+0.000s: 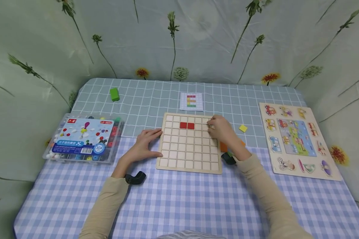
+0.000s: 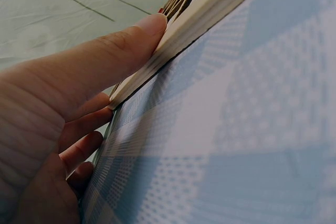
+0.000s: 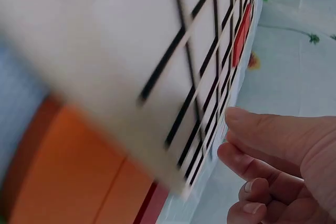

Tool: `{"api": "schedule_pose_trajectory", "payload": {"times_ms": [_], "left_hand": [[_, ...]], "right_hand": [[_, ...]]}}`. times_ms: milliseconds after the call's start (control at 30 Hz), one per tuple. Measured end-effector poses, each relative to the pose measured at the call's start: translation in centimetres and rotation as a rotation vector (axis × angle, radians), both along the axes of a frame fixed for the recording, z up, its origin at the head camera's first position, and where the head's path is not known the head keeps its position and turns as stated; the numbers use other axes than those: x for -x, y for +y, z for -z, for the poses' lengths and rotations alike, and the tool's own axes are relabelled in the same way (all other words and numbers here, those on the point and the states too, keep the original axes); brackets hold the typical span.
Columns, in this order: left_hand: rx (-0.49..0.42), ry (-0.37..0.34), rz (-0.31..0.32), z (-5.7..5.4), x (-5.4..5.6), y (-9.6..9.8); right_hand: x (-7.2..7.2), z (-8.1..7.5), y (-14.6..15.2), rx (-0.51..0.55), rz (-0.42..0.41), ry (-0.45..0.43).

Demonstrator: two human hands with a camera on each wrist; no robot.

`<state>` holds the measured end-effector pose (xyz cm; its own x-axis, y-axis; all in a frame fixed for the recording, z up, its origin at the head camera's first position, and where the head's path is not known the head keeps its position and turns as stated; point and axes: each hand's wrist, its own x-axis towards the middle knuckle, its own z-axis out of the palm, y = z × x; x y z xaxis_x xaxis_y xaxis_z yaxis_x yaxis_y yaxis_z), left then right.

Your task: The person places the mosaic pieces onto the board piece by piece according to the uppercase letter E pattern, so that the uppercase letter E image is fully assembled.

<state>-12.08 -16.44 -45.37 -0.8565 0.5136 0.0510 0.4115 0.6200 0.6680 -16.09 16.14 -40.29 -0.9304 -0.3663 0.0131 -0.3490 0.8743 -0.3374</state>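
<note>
A wooden grid board lies in front of the person, with two red square tiles side by side in its upper part. At the board's left edge, the left hand has thumb and fingers spread; in the left wrist view its thumb touches the board's rim. Over the upper right edge is the right hand. In the right wrist view, its thumb and forefinger stand a little apart, with no tile visible between them. Beside the board, orange pieces are partly hidden under the right hand and wrist.
A pattern card lies behind the board. A yellow tile sits to the right, a green block at the back left. A clear box of coloured parts flanks the left side, a wooden vehicle puzzle the right.
</note>
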Motion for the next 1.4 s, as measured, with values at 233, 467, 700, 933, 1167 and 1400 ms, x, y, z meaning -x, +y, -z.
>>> {"api": "schedule_pose_trajectory", "payload": {"times_ms": [233,467,700,933,1167,1400], "left_hand": [[-0.007,0.001,-0.005,0.1,0.0,-0.1],[-0.002,0.008,-0.002,0.0,0.1,-0.2],[0.0,-0.021,-0.003,-0.1,0.0,0.0],[0.017,-0.024,-0.005,-0.1,0.0,0.1],[0.018,-0.012,-0.004,0.0,0.1,0.0],[0.002,0.005,0.006,0.1,0.0,-0.1]], "right_hand": [[-0.7,0.1,2.1,-0.003,0.045,-0.007],[-1.1,0.6,3.4,-0.034,0.068,-0.021],[-1.6,0.8,4.0,-0.015,0.089,-0.022],[-2.1,1.0,4.4,-0.004,0.097,-0.048],[-2.0,1.0,4.7,-0.02,0.073,-0.045],[-1.9,0.8,4.9,-0.046,0.057,-0.041]]}}
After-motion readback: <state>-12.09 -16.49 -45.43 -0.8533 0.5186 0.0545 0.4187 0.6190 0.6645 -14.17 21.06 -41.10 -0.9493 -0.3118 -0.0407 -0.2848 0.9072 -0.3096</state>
